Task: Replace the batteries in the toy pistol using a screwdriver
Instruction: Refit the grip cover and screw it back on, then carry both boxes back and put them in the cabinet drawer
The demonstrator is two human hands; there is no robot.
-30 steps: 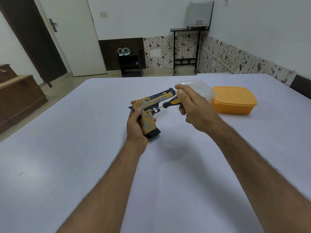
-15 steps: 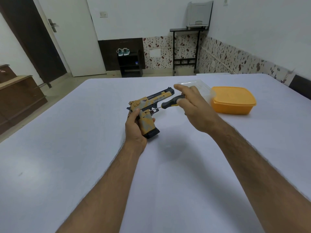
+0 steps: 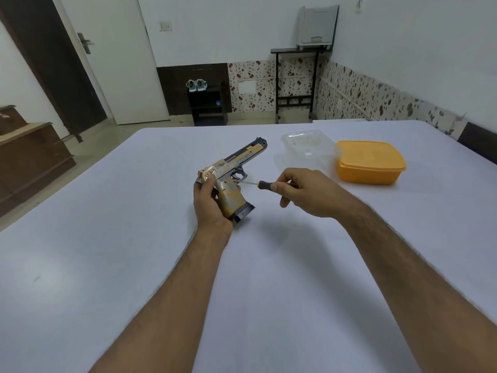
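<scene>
A yellow, grey and black toy pistol (image 3: 233, 168) is held upright above the white table (image 3: 134, 265), barrel pointing away to the right. My left hand (image 3: 211, 203) grips its handle from the left. My right hand (image 3: 309, 193) holds a small screwdriver (image 3: 258, 183) with a black and orange handle. Its thin metal tip points left at the top of the pistol's grip, just under the trigger guard. Whether the tip touches the pistol is too small to tell. No batteries are in sight.
A clear plastic container (image 3: 309, 149) and a lidded orange box (image 3: 369, 162) stand on the table behind my right hand. Beyond the table's far edge are a black shelf with shoes (image 3: 205, 103) and a tall black stand (image 3: 295, 84).
My right hand has dropped lower and rolled, so the screwdriver now lies nearly level. The pistol's barrel, earlier partly hidden by that hand, is in full sight. My left hand kept its grip.
</scene>
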